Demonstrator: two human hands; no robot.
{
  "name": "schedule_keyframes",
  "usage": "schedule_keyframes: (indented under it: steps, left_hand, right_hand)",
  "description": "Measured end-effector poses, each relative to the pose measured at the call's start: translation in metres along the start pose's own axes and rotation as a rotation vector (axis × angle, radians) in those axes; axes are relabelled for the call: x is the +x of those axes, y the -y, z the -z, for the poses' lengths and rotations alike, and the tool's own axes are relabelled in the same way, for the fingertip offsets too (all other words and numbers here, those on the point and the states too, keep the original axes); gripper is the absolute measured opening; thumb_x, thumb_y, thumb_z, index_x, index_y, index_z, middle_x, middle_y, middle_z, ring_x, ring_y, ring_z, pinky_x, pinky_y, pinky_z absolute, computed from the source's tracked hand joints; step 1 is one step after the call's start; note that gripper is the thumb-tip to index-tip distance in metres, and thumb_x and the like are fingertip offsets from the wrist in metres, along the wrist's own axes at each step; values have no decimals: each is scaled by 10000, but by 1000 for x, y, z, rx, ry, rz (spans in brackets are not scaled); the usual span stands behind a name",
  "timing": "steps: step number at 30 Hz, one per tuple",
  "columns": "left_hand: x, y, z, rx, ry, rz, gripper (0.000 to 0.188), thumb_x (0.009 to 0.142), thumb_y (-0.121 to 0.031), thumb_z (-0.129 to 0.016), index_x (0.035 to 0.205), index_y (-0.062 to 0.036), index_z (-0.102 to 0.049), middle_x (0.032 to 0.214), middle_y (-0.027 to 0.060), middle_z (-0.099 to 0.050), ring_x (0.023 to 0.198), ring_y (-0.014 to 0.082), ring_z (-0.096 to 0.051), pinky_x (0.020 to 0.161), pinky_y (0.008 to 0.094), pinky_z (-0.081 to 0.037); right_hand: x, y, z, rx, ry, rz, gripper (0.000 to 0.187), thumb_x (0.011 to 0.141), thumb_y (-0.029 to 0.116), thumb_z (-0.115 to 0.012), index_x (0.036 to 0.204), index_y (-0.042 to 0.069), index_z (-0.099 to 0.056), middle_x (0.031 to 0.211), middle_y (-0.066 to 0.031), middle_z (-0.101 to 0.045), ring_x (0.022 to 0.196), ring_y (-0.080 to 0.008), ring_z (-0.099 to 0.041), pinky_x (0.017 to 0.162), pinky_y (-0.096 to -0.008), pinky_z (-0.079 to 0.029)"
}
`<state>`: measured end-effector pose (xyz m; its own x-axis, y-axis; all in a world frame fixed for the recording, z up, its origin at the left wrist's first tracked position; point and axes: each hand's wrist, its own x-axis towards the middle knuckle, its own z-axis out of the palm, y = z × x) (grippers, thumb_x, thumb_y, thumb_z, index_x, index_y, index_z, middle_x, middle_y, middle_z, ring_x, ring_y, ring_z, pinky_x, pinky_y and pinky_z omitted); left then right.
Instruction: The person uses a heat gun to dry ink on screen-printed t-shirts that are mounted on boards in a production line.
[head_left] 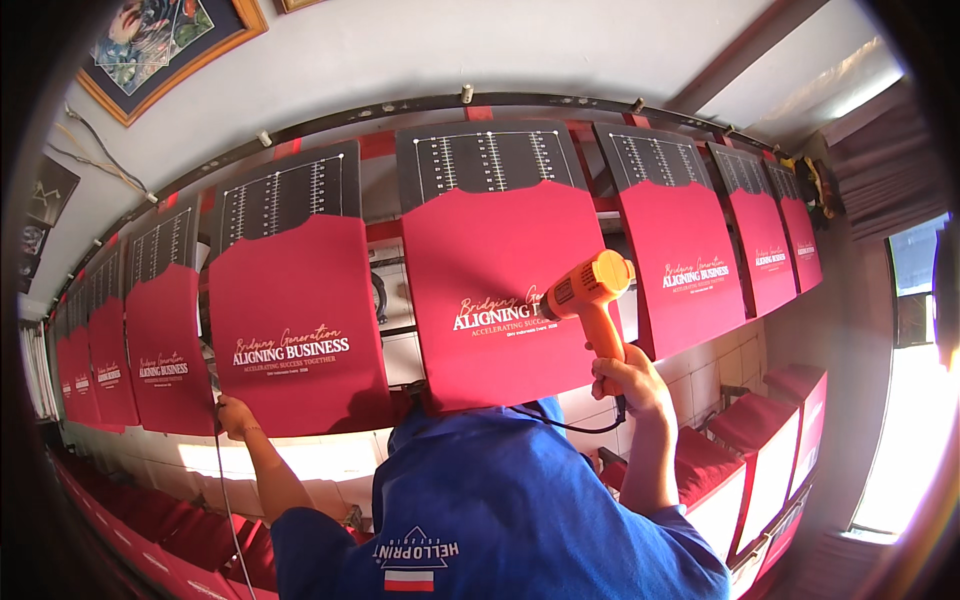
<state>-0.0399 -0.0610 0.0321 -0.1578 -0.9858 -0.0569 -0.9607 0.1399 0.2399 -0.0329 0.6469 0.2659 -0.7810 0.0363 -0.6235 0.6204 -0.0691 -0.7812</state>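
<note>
My right hand (636, 380) grips the handle of an orange heat gun (592, 283). Its nozzle points left at the white and gold print on a red shirt panel (495, 250), which lies over a dark board marked with white scales. From the handle a black cord (590, 430) loops down and left behind my blue shirt. My left hand (237, 416) is closed at the lower left corner of the neighbouring red shirt panel (290, 280). A thin cord (228, 500) hangs down from its fingers.
More printed red panels on boards line both sides, along a dark rail (370, 112). Below, a lower row of red-covered boards (715, 450) runs along the tiled wall. A framed picture (165, 45) hangs upper left; a bright window (910, 400) is at right.
</note>
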Motion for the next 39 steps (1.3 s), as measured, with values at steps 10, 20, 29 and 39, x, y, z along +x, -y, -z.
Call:
schedule_keyframes:
  steps: [10, 20, 29, 39]
  left_hand:
    - [-5, 3, 2, -5, -28, -55, 601, 982, -467, -296, 1163, -77, -717, 1194, 158, -712, 1086, 393, -671, 949, 535, -492]
    - [-5, 7, 3, -19, -33, -67, 579, 999, -491, -297, 1250, -136, -680, 1215, 130, -710, 1108, 374, -670, 962, 522, -498]
    - [12, 22, -3, -12, -10, -96, 556, 999, -498, -325, 1287, -158, -656, 1240, 121, -701, 1132, 373, -660, 960, 505, -504]
    - [-1, 15, 2, -28, -10, -135, 520, 991, -484, -359, 1279, -156, -642, 1189, 166, -711, 1084, 391, -678, 898, 502, -537]
  right_hand:
    - [-2, -1, -12, -64, -67, 39, 480, 845, 187, -669, 1228, -76, -552, 779, -64, -604, 625, -159, -632, 622, -292, -523]
    - [-2, -2, -12, -68, -12, 15, 489, 850, 181, -669, 1242, -82, -545, 772, -66, -601, 629, -160, -625, 605, -300, -503]
    - [3, -2, -17, -87, 114, -25, 433, 868, 167, -661, 1210, -76, -556, 736, -44, -576, 617, -147, -625, 583, -290, -486]
    - [-1, -2, -30, -143, 23, 32, 458, 858, 179, -669, 1225, -72, -556, 713, -51, -597, 616, -145, -621, 583, -279, -476]
